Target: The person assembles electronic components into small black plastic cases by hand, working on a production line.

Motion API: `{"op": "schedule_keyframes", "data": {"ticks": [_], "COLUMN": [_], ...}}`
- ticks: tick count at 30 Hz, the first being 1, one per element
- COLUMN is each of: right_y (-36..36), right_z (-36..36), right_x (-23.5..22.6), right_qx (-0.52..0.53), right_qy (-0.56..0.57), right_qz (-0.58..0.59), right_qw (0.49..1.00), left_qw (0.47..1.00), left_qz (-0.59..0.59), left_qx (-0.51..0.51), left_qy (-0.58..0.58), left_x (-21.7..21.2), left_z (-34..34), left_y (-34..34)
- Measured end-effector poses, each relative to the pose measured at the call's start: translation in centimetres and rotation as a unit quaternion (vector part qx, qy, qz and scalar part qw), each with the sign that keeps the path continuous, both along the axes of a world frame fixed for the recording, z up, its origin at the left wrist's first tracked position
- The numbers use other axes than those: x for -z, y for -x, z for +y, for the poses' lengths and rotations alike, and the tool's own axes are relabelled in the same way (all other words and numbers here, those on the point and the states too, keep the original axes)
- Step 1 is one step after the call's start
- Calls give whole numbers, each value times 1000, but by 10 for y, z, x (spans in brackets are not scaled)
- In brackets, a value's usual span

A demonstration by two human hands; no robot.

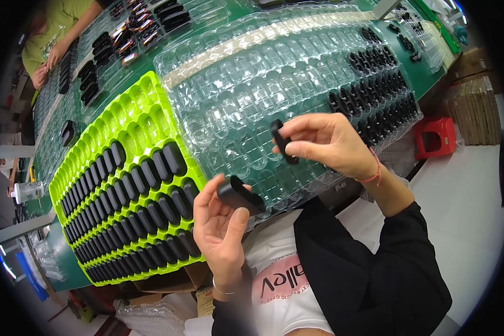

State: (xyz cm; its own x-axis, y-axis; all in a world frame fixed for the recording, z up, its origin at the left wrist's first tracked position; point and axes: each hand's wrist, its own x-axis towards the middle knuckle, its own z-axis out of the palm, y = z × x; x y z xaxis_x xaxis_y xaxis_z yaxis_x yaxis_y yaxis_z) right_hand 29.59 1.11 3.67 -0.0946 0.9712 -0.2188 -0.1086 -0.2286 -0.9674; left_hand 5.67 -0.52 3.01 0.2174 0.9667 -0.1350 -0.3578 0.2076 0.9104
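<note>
L hand grips a hollow blk shell btwn thumb & curled fingers, its open side showing, just R of the lime tray w/ rows of similar-looking blk shells. R hand pinches a slim blk pc btwn thumb & fingertips, tilted over the clear plastic trays, near the shell but apart; small blk pcs fill the trays' R end.

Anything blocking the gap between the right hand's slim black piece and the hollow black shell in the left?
Nothing visible. The right hand holds the slim black piece apart from the hollow black shell in the left hand; only clear plastic trays show behind.
</note>
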Motion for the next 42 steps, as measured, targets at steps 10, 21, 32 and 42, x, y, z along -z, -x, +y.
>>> {"op": "schedule_keyframes", "data": {"ticks": [10, 21, 32, 42], "right_y": [46, 55, 59, 56], "right_z": [12, 13, 12, 12], "right_x": [-1, 4, 9, 0], "right_qx": [-103, -148, -124, -155], "right_qy": [-25, -82, -168, -143], "right_qz": [36, -31, -104, -138], "right_qw": [994, 985, 972, 968], "left_qw": [996, 993, 994, 992], "left_qz": [-53, 31, 43, 36], "left_qx": [-75, -54, -56, -66], "left_qy": [17, -95, -84, -100], "left_x": [13, 26, 27, 26], "left_z": [-2, -2, -4, -5], "left_y": [14, 19, 23, 23]}}
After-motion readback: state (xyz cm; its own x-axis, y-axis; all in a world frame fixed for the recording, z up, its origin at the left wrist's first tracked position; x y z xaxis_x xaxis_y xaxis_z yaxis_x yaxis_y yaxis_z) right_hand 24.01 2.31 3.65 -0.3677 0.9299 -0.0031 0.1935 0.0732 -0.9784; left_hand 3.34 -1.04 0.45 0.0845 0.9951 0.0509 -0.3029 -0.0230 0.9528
